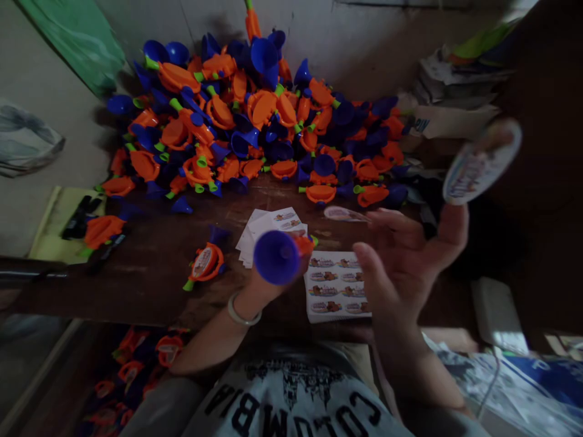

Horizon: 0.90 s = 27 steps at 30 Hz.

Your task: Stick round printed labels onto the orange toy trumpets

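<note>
My left hand is closed round a toy trumpet, whose blue bell faces me and hides most of the fingers. An orange part and green tip show at its right. To the right, my right hand is raised with thumb and fingers apart. One oval sticker clings to its index fingertip, and a second oval sticker sticks out from another fingertip. Below and between the hands lies a stack of sticker sheets with printed bears. A toy trumpet with an oval sticker rests left of my left hand.
A large heap of orange and blue toy trumpets fills the back of the table. White sheets lie behind my left hand. More trumpets sit below the table edge at left. Black markers lie far left.
</note>
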Tool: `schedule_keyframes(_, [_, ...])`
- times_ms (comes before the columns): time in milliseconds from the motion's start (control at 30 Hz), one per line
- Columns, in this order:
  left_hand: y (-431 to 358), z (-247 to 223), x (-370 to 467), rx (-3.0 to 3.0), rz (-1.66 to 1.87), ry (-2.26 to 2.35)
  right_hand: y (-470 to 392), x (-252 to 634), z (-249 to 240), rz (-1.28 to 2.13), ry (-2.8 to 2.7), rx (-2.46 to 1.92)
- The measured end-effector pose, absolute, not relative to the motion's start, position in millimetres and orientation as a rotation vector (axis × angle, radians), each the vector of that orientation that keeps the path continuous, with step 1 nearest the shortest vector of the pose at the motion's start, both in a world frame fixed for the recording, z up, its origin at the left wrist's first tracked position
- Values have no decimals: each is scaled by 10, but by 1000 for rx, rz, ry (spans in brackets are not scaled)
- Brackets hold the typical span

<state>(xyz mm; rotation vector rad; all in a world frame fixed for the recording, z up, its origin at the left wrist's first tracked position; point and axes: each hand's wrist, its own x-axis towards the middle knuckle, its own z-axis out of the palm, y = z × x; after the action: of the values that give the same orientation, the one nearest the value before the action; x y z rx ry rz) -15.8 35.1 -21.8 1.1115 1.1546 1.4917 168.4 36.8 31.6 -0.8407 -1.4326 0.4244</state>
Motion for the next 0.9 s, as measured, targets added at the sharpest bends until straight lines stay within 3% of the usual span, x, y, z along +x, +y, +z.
schedule_keyframes(233, [60,-132,32,554,1518,923,247,1462,24,708,-1135,-881])
schedule_keyframes(900, [-107,-238,114,841,1628,961,206,1083,-88,621,-1108,-899])
